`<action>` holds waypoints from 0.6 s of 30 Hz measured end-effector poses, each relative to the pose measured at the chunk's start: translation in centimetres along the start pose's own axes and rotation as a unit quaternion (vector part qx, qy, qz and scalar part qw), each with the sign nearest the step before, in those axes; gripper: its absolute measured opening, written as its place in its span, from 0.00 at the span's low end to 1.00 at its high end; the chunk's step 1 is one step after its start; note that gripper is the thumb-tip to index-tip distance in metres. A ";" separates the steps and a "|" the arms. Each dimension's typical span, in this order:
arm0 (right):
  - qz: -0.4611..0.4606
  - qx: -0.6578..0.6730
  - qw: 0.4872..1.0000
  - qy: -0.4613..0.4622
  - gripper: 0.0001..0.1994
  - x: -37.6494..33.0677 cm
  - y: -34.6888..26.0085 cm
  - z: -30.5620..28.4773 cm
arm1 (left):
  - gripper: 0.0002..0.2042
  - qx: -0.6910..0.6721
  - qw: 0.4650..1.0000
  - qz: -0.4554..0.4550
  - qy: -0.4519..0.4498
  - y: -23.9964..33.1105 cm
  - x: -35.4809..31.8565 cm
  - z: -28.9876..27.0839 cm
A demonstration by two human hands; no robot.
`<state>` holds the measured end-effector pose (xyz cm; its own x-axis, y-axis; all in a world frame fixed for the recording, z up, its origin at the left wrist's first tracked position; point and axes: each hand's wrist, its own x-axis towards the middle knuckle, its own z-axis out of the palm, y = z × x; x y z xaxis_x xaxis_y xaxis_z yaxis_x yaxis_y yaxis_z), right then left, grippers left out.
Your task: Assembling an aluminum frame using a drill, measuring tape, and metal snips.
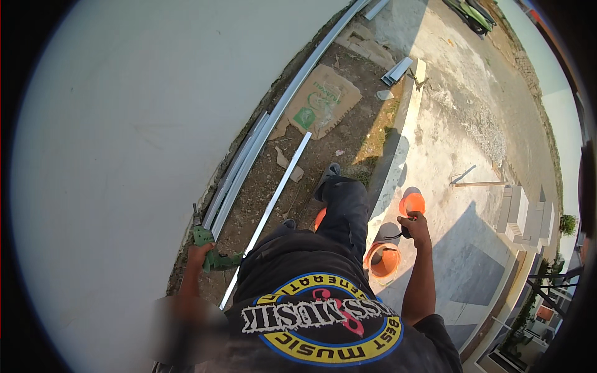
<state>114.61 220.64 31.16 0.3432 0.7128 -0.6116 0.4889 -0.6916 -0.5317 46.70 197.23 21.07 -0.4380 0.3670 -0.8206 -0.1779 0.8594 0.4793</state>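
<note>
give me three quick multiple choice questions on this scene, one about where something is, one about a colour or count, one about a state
1. Where does the long pale metal strip lie?
A. on the bare soil beside the white wall
B. on top of the stacked blocks
C. inside a bucket

2. What colour is the power drill?
A. yellow
B. green
C. red

3. What is the right hand doing?
A. hanging empty
B. pressing flat on the wall
C. closed on a small dark thing, too small to identify

Answers:
1. A, the strip runs along the dirt next to the white wall, near a flattened cardboard sheet.
2. B, the drill body gripped by the left hand is green.
3. C, the right hand's fingers are curled around a dark object, above the orange bucket.
</note>
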 end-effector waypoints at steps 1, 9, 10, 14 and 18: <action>-0.017 -0.003 1.000 0.002 0.32 2.9 -1.8 -0.9 | 0.19 0.001 1.000 -0.007 0.022 0.2 0.3 1.2; -0.120 -0.279 0.953 -0.012 0.35 29.3 -19.6 -7.4 | 0.21 -0.201 0.964 -0.094 0.147 5.7 0.2 15.2; -0.143 -0.292 0.944 -0.054 0.35 31.9 -22.0 -7.8 | 0.21 -0.258 0.944 -0.121 0.163 6.7 -0.5 16.9; -0.231 -0.349 0.898 -0.134 0.35 40.5 -30.4 -5.0 | 0.20 -0.316 0.921 -0.127 0.191 10.6 -1.6 22.3; -0.280 -0.433 0.841 -0.163 0.36 46.0 -35.2 -0.7 | 0.19 -0.367 0.904 -0.084 0.203 14.6 -3.2 27.3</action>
<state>113.68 277.84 22.15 -0.3035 0.7315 -0.6105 0.9503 0.1859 -0.2497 69.59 218.33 22.19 -0.6116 -0.0365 -0.7903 -0.7434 0.3681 0.5584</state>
